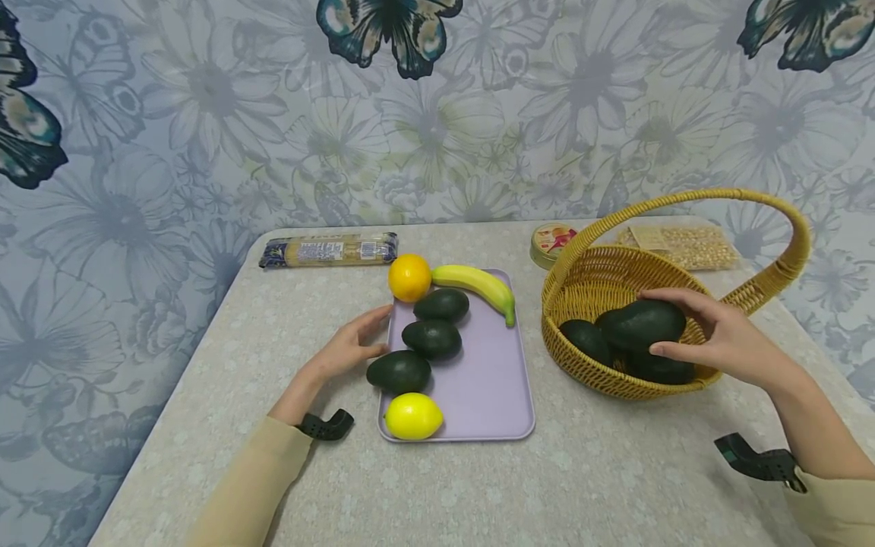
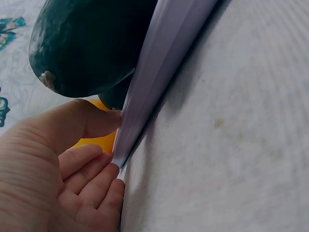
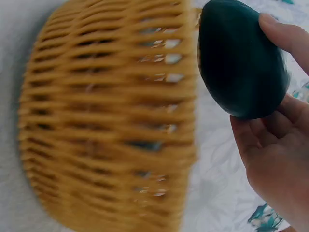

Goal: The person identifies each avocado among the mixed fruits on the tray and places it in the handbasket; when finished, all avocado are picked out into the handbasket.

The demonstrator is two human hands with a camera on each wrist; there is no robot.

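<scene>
In the head view my right hand point(image 1: 734, 342) grips a dark green avocado point(image 1: 645, 324) over the wicker basket point(image 1: 581, 365), above other avocados point(image 1: 585, 340) lying inside. The right wrist view shows thumb and fingers round this avocado point(image 3: 241, 60), beside the basket wall point(image 3: 106, 106). My left hand point(image 1: 349, 347) is at the left edge of the lilac tray point(image 1: 488, 380); the left wrist view shows its thumb touching the tray rim point(image 2: 149, 72). Three avocados point(image 1: 432, 339) lie along the tray's left side, between a lemon point(image 1: 413, 415) in front and an orange point(image 1: 409, 277) and a banana point(image 1: 476, 284) behind.
A long pack of noodles point(image 1: 330, 250) lies at the table's back left. A round tin point(image 1: 552, 241) stands behind the basket, next to a bag of grains point(image 1: 690, 247). The basket's tall handle point(image 1: 718, 196) arches up at the right.
</scene>
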